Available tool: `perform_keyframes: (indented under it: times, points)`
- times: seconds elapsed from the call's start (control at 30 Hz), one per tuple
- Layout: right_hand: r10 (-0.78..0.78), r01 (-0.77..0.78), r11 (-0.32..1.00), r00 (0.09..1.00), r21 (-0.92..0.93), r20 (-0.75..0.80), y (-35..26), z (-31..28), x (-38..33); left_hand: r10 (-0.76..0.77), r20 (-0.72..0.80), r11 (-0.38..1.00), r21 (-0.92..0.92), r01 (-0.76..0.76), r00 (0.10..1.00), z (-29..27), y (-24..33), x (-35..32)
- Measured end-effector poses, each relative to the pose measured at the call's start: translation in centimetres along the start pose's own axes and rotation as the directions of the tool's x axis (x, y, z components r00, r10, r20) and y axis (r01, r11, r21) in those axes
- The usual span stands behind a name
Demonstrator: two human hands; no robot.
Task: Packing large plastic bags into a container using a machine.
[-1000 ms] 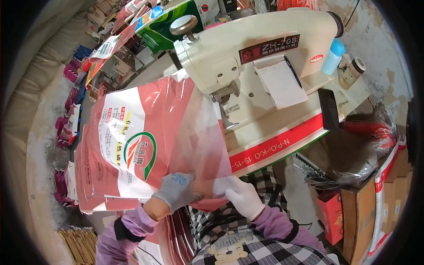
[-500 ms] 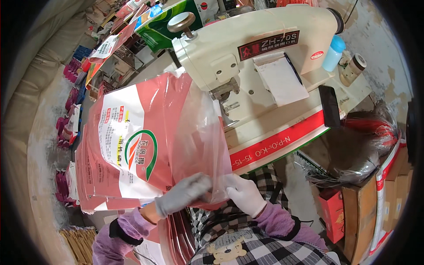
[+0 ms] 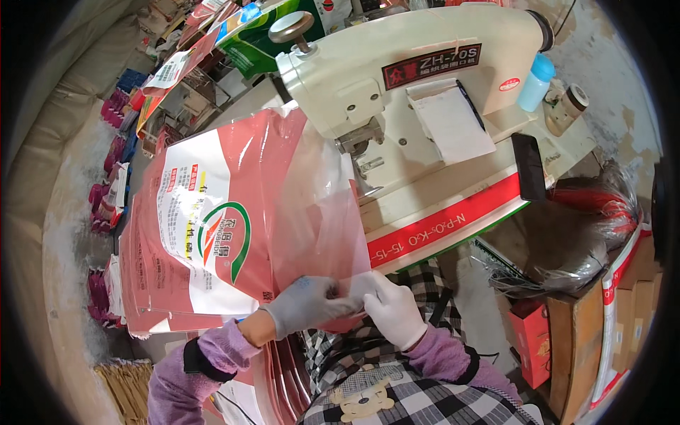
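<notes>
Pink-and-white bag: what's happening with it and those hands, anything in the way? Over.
Right hand pinching clear film, left hand alongside. Pink-and-white bag beside sewing machine. No obstruction visible at the hands.

Bright light fills the middle. White glare patches the glossy red-and-white plastic bag (image 3: 239,225) towards nine o'clock; soft shadow lies under the cream metal sewing machine (image 3: 404,41) towards one. Lens distortion tilts the brown cardboard box (image 3: 564,347) at four o'clock. Distant clutter at eleven looks soft; corners go black.
</notes>
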State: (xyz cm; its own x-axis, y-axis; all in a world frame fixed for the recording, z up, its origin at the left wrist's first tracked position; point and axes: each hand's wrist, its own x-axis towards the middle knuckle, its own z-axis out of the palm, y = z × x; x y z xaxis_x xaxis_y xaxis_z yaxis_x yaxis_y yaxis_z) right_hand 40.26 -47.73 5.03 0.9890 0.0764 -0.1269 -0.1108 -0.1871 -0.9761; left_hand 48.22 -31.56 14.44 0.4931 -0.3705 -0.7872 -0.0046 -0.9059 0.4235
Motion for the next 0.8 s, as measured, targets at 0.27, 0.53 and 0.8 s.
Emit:
perform_keyframes:
  times: [0.27, 0.53, 0.8]
  points:
    - [-0.029, 0.031, 0.999, 0.999, 0.043, -0.034, -0.1, -0.8, 0.0, 0.582, -0.159, 0.739, 0.513, -0.437, 0.798, 1.2, -0.9, -0.9]
    - [0.07, -0.117, 0.893, 0.99, -0.434, -0.122, -1.7, -1.0, 9.6, 0.431, 0.05, 0.623, 0.706, -0.337, 0.901, 4.3, 2.9, 0.3]
    - [-0.057, -0.013, 0.51, 0.997, -0.86, -0.049, 1.3, 2.5, 6.8, 0.376, 0.11, 0.081, 0.985, -0.151, 0.92, -12.2, -3.9, -1.9]
